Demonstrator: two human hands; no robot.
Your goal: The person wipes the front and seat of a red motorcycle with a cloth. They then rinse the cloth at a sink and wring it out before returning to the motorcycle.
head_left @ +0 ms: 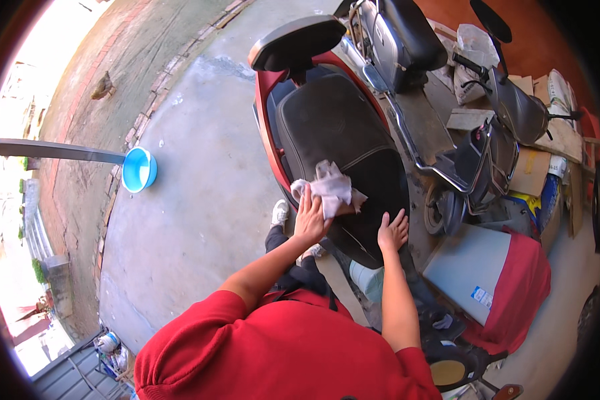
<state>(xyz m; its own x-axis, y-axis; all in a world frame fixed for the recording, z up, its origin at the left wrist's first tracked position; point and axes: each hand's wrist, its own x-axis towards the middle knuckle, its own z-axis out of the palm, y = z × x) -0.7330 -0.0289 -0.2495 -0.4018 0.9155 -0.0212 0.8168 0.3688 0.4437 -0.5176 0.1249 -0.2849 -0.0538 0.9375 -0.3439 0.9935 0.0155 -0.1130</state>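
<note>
A black motor scooter seat [330, 125] with pale stitching lies before me, with a red grab rail [266, 145] around its rear and a padded backrest [300, 42] at the far end. My left hand [311, 220] presses a crumpled, pale pinkish cloth [332, 187] against the seat, its fingers laid over the cloth's near left edge. At the seat's right edge is my right hand [393, 232], fingers spread and holding nothing. The palm side of my left hand is hidden.
Parked close on the right is a second scooter [480, 150]. A large pale box [470, 272] partly under red cloth stands nearer. A blue basin [139, 170] sits on the concrete by a post [55, 149]. A hen [103, 86] is beyond the brick edging.
</note>
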